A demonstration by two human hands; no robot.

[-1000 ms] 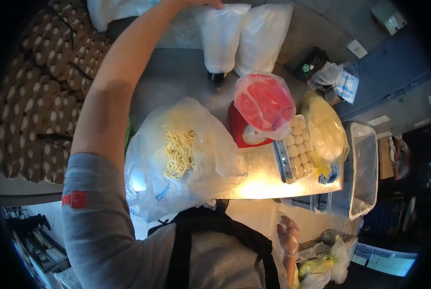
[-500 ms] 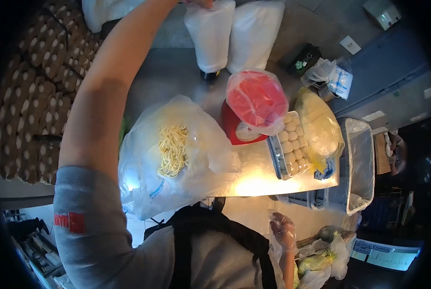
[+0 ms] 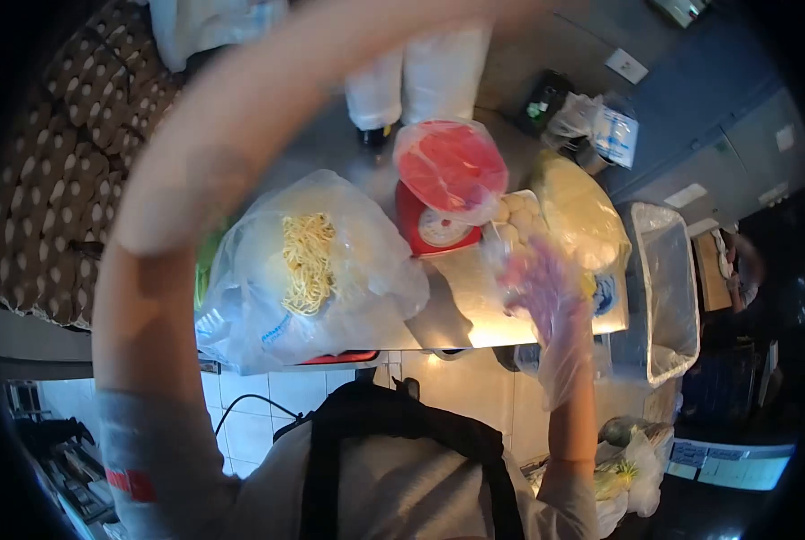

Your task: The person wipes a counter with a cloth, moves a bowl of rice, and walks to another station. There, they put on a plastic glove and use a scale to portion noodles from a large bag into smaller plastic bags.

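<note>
My left arm (image 3: 155, 297) sweeps up the left side and across the top, blurred; its hand is past the upper edge. My right hand (image 3: 546, 288), in a clear plastic glove and smeared by motion, is over the near end of a box of pale round balls (image 3: 515, 216), hiding part of it. Left of that box stands a red dial scale (image 3: 440, 229) with a red, plastic-covered pan (image 3: 452, 166) on top. A pile of yellow noodles (image 3: 308, 261) rests on a large clear plastic bag (image 3: 357, 279) on the metal table (image 3: 474, 310).
Behind the scale stand tall white plastic packs (image 3: 438, 76). A yellowish bag (image 3: 582, 207) sits right of the box, beside a lined bin (image 3: 668, 292). Stacked egg trays (image 3: 69, 180) fill the left. Bagged vegetables (image 3: 627, 468) lie low right. Another person's arm (image 3: 735, 270) shows far right.
My right hand has risen from beside my body to over the box of balls. My left arm has swung rightward across the top, away from the white packs. The view has shifted slightly.
</note>
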